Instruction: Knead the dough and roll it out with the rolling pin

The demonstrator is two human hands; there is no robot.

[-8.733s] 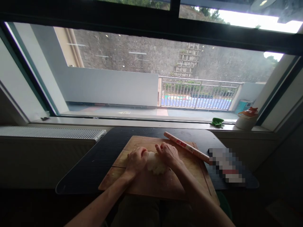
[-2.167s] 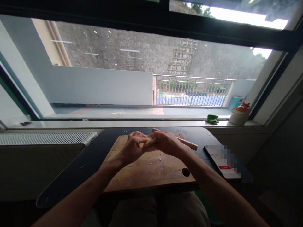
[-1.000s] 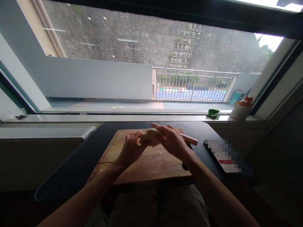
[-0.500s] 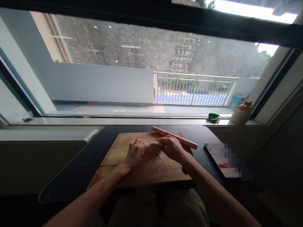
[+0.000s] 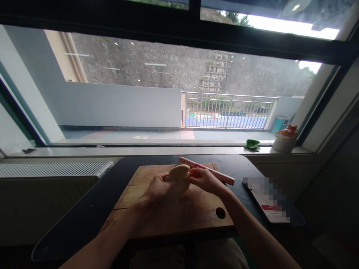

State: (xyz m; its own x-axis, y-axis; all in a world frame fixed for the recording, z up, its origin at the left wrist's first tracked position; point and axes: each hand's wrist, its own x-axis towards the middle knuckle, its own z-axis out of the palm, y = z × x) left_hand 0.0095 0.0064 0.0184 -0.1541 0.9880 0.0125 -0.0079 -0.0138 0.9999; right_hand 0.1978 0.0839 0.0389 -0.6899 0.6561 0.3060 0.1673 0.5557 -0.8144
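Daylight is reaching the dark surface (image 5: pixel 84 220). Fingers of the left hand (image 5: pixel 158 185) are clamping the pale dough (image 5: pixel 179 175), those of the right hand (image 5: pixel 204 178) pinching its edge, over the cutting board (image 5: pixel 200 220). It is looking soft, light (probably tacky), suiting broad support underneath.

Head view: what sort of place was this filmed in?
Probably an indoor room, its use unclear: a dark table stands by a wide window, with a radiator to the left and a metal railing outside.
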